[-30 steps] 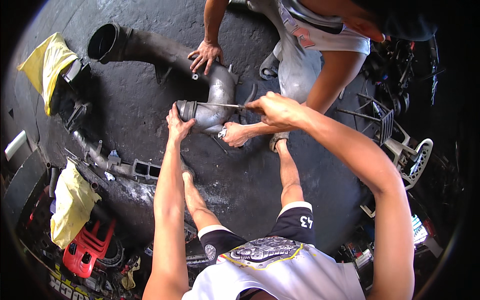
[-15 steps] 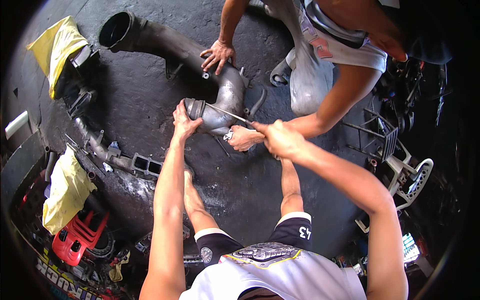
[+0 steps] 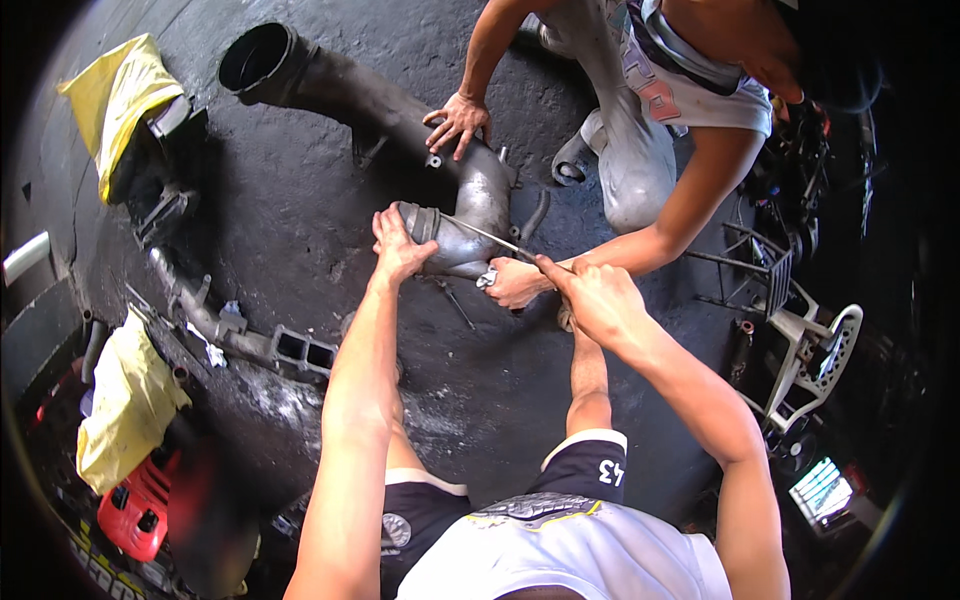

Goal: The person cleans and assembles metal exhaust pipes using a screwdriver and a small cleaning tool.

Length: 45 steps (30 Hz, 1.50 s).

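Observation:
A large curved metal pipe lies on the dark floor. My left hand grips its near end beside a banded joint. My right hand is closed on the handle of a long thin screwdriver, whose shaft slants up-left across the bend to that joint; its tip is too small to make out. A co-worker's hand lies spread on the pipe's upper section. The co-worker's other hand holds a small whitish item at the bend, just below the shaft.
The co-worker crouches opposite. Another metal pipe and yellow sheets lie at left, above a red part. A metal rack and white plastic chair piece are at right.
My right hand and the screwdriver handle have moved downward, so the shaft slants more steeply. The whole view has shifted, with the pipe appearing further right.

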Motion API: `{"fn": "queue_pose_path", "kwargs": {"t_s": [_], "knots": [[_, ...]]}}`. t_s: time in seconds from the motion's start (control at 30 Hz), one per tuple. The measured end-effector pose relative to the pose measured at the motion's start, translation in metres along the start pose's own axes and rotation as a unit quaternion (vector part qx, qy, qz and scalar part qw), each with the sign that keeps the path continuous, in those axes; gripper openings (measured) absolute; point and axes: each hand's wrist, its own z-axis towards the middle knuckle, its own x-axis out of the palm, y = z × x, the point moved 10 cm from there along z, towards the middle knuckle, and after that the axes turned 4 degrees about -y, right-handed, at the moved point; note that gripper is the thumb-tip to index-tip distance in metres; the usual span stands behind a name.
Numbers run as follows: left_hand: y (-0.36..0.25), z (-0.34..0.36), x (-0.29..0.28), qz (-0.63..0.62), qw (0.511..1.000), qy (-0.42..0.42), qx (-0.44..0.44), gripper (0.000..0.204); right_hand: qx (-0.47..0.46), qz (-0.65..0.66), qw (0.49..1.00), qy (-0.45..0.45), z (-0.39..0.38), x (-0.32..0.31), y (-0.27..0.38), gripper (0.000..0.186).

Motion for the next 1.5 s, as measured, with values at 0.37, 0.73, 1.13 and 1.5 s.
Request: {"fn": "queue_pose_path", "kwargs": {"t_s": [0.37,0.73,1.13,1.5], "knots": [[0.006,0.011,-0.002,0.006,0.999,0.002,0.049,0.119,0.067,0.134,0.989,-0.009,-0.004,-0.002,0.093,0.045],[0.001,0.014,-0.010,-0.034,0.974,-0.027,0.224,0.108,0.237,0.401,0.883,-0.052,-0.252,0.278,0.055,0.035],[-0.066,-0.024,-0.041,0.039,0.898,-0.189,0.396,0.054,-0.089,0.229,0.968,0.056,0.045,0.530,0.098,0.040],[-0.038,-0.035,-0.033,-0.089,0.914,-0.140,0.370,0.050,0.203,0.169,0.949,-0.169,0.170,0.491,0.095,0.054]]}}
